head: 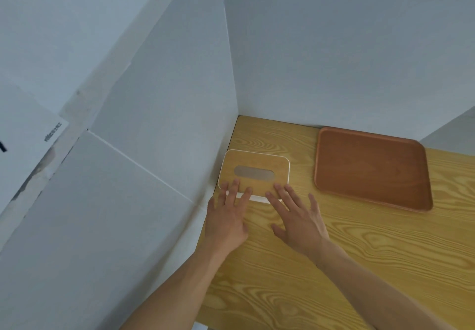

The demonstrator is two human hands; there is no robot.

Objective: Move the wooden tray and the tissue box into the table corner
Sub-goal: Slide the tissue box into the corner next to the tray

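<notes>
The tissue box (254, 165), white with a light wooden lid and a grey oval slot, sits against the left wall, a short way in front of the table corner. My left hand (227, 216) and my right hand (295, 216) lie flat with fingers spread, their fingertips resting on the near edge of the lid. Neither hand grips anything. The reddish-brown wooden tray (372, 169) lies empty on the table to the right of the box, close to the back wall.
The yellow wood-grain table (295, 278) is bounded by white panel walls on the left (164, 150) and at the back (347, 60). A bare strip of tabletop separates the box and the tray.
</notes>
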